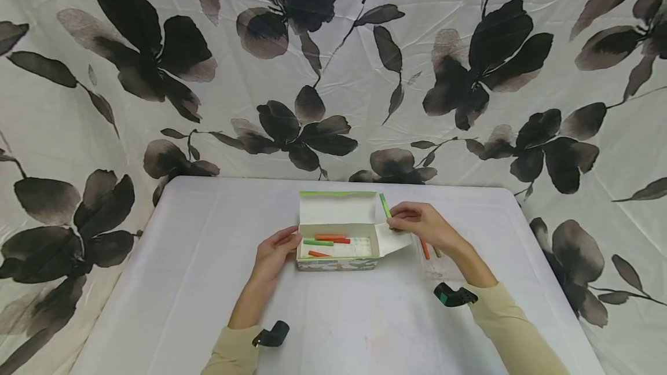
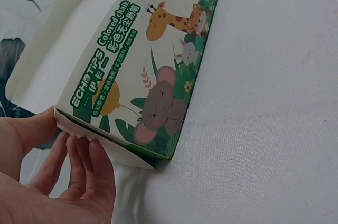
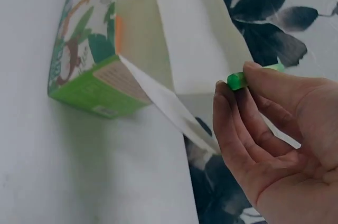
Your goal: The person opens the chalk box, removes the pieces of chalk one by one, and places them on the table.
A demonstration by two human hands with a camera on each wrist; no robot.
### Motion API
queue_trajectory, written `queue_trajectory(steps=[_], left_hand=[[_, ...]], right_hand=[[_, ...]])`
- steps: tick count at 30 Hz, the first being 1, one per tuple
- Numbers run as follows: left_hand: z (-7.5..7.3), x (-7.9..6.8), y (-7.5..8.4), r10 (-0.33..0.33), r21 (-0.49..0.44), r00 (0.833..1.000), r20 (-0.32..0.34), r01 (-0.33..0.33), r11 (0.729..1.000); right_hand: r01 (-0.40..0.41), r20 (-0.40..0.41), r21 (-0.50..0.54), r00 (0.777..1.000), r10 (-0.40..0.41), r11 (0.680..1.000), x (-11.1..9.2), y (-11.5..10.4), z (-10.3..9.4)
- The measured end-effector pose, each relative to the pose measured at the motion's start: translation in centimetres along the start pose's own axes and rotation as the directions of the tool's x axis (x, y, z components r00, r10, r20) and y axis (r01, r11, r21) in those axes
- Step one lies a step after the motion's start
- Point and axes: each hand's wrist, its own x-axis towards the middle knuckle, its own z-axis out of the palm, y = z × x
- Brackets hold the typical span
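An open box of colored chalk point(image 1: 336, 265) stands on the table, its lid raised at the back. Inside it lie several sticks, among them a green chalk stick point(image 1: 318, 242) and orange and red ones. At the box's left end, my left hand point(image 1: 272, 256) grips the edge by the end flap point(image 2: 113, 147), thumb above and fingers below. Beyond the right end flap point(image 1: 392, 239), my right hand point(image 1: 424, 225) pinches another green chalk stick point(image 3: 237, 81) between thumb and fingertips. That stick points up, its lower end hidden by the fingers in the head view.
Beneath the right forearm, a red-orange chalk stick point(image 1: 425, 249) and an olive-green stick point(image 1: 437, 252) lie by a clear plastic sheet or tray point(image 1: 443, 274). A white cloth covers the table point(image 1: 354, 328). Behind hangs a flower-printed curtain point(image 1: 365, 91).
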Motion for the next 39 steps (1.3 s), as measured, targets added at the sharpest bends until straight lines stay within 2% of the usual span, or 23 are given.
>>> queue_trajectory(steps=[9, 16, 23, 30, 39], left_hand=[[0.0, 0.0, 0.0, 0.002, -0.003, 1.0, 0.002, -0.002, 1.0], [-0.1, -0.1, 0.0, -0.003, 0.009, 1.0, 0.004, 0.003, 1.0], [-0.1, -0.1, 0.1, 0.005, -0.004, 1.0, 0.008, -0.005, 1.0], [-0.1, -0.1, 0.0, 0.004, 0.006, 1.0, 0.006, -0.004, 1.0], [-0.1, 0.1, -0.2, 0.008, -0.005, 1.0, -0.005, -0.008, 1.0]], right_hand=[[-0.077, -0.08, 0.062, 0.993, 0.082, 0.995, -2.1, 1.9, -2.7], [-0.101, -0.132, 0.092, 0.985, 0.113, 0.991, -3.5, 4.0, -3.8], [-0.172, -0.205, 0.098, 0.96, 0.189, 0.98, -4.7, 6.5, -4.5], [-0.243, -0.257, 0.058, 0.934, 0.25, 0.968, -5.8, 8.9, -4.8], [-0.337, -0.269, 0.062, 0.901, 0.341, 0.94, -6.8, 12.4, -4.5]])
